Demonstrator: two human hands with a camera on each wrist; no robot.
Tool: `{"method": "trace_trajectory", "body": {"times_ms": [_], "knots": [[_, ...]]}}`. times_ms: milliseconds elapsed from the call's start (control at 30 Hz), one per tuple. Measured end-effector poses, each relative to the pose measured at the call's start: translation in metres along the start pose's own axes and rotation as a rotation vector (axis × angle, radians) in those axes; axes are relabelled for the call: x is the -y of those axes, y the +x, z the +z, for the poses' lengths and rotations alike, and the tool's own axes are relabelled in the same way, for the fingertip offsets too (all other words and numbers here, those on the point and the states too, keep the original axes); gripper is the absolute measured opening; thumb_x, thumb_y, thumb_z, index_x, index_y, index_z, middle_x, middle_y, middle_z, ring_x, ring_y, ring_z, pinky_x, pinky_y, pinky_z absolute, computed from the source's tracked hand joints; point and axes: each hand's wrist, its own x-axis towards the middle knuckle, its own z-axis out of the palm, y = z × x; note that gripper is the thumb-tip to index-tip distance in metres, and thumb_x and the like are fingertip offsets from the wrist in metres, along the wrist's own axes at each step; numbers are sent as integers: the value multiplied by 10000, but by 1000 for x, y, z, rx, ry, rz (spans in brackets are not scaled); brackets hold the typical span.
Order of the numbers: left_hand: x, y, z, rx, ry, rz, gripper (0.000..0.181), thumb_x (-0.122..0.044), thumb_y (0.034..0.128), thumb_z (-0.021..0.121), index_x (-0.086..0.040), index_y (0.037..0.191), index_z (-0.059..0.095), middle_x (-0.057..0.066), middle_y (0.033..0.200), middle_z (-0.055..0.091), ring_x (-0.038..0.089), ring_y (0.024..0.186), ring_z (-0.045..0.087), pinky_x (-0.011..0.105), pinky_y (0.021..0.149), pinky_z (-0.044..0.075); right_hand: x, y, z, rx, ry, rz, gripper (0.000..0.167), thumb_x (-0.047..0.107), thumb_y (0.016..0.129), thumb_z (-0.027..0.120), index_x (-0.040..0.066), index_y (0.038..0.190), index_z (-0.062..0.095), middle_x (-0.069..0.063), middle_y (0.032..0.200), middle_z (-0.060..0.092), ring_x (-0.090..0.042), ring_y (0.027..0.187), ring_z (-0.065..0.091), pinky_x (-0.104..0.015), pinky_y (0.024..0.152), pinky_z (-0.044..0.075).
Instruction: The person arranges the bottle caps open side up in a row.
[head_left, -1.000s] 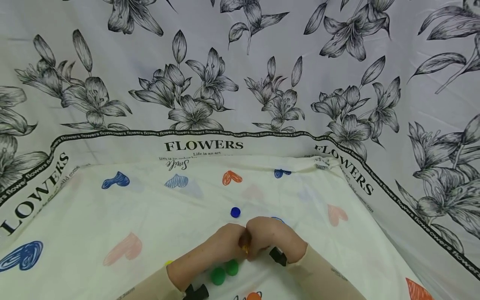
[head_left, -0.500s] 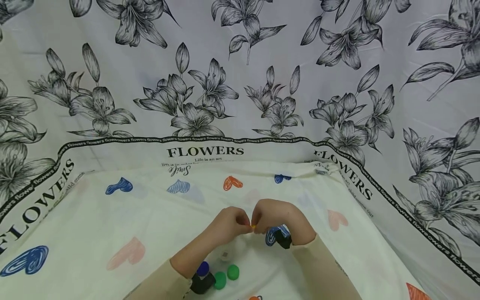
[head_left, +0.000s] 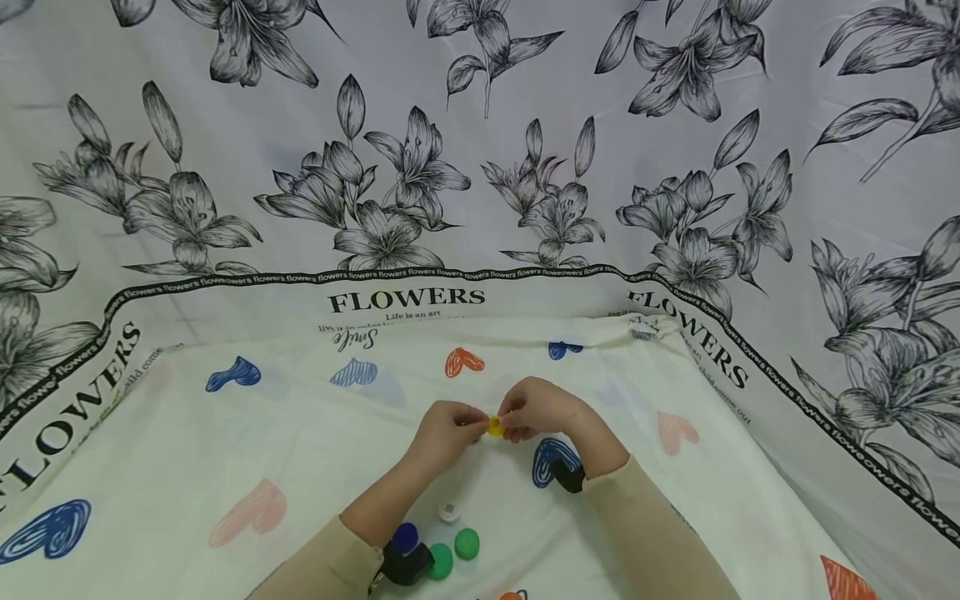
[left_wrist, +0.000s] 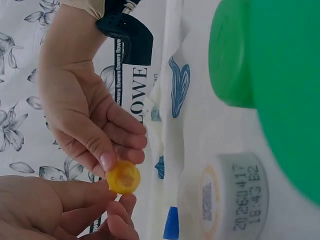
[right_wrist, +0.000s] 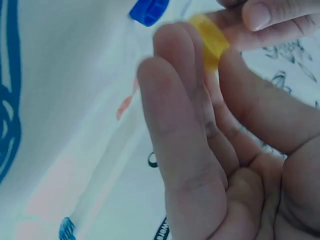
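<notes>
A small yellow bottle cap (head_left: 496,427) is held between both hands above the cloth. My left hand (head_left: 441,435) pinches it from the left, thumb and fingers at its edge. From the other side, my right hand (head_left: 551,410) pinches it between thumb and forefinger. In the left wrist view the yellow cap (left_wrist: 123,177) shows its round face. The right wrist view has the cap (right_wrist: 210,42) partly covered by fingers. Near my left forearm lie a blue cap (head_left: 406,538), a white cap (head_left: 448,512) and two green caps (head_left: 441,562).
An orange cap (head_left: 513,596) is cut off by the bottom edge. Black wrist cameras (head_left: 568,476) sit on both wrists. A cream cloth (head_left: 337,467) with printed hearts covers the surface, and a flower-print curtain (head_left: 480,208) hangs behind it.
Both hands have moved forward, away from the body, and the yellow cap now shows between their fingertips. The blue cap seen ahead of the hands a second ago no longer shows there.
</notes>
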Motion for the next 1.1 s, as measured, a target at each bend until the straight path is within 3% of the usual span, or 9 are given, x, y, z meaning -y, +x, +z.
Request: {"method": "trace_trajectory", "body": {"times_ms": [200, 500, 567, 700, 800, 1100], "knots": [[-4, 0, 2, 26, -8, -14, 288, 18, 939, 671, 29, 1224, 718, 152, 1223, 688, 195, 879, 616, 303, 722, 539, -7, 8, 0, -67, 44, 39, 88, 79, 985, 687, 15, 925, 676, -75, 783, 728, -217, 714, 718, -328, 696, 601], [-4, -1, 5, 114, -5, -40, 395, 41, 923, 631, 86, 1315, 637, 208, 1313, 645, 187, 853, 600, 293, 705, 533, -14, 17, 7, -85, 45, 130, 99, 86, 993, 676, 9, 931, 679, -84, 767, 720, -204, 691, 716, -311, 673, 593], [-3, -2, 6, 133, -2, -41, 413, 39, 905, 620, 92, 1314, 635, 205, 1265, 667, 172, 773, 584, 280, 652, 507, -16, 18, 9, -83, 54, 142, 97, 71, 997, 665, -5, 942, 691, -92, 766, 720, -209, 693, 721, -314, 667, 594], [-3, -3, 5, 186, 13, -25, 442, 23, 903, 584, 118, 1334, 603, 162, 986, 717, 130, 592, 511, 260, 543, 424, -16, 19, 11, -71, 64, 143, 108, 33, 1004, 635, -45, 996, 710, -103, 775, 730, -224, 715, 735, -318, 673, 595], [-5, -5, 5, 223, 21, -15, 450, 12, 928, 565, 132, 1362, 569, 120, 845, 698, 113, 554, 500, 250, 518, 402, -16, 18, 11, -60, 60, 136, 126, 13, 1006, 618, -65, 1028, 715, -109, 786, 736, -232, 728, 740, -319, 682, 595], [-4, -6, 6, 255, 81, -20, 454, -34, 953, 573, 123, 1379, 557, 80, 794, 695, 108, 501, 442, 250, 501, 384, -16, 17, 12, -15, 74, 142, 161, 2, 1018, 584, -75, 1072, 714, -131, 808, 738, -231, 724, 733, -319, 696, 595]]}}
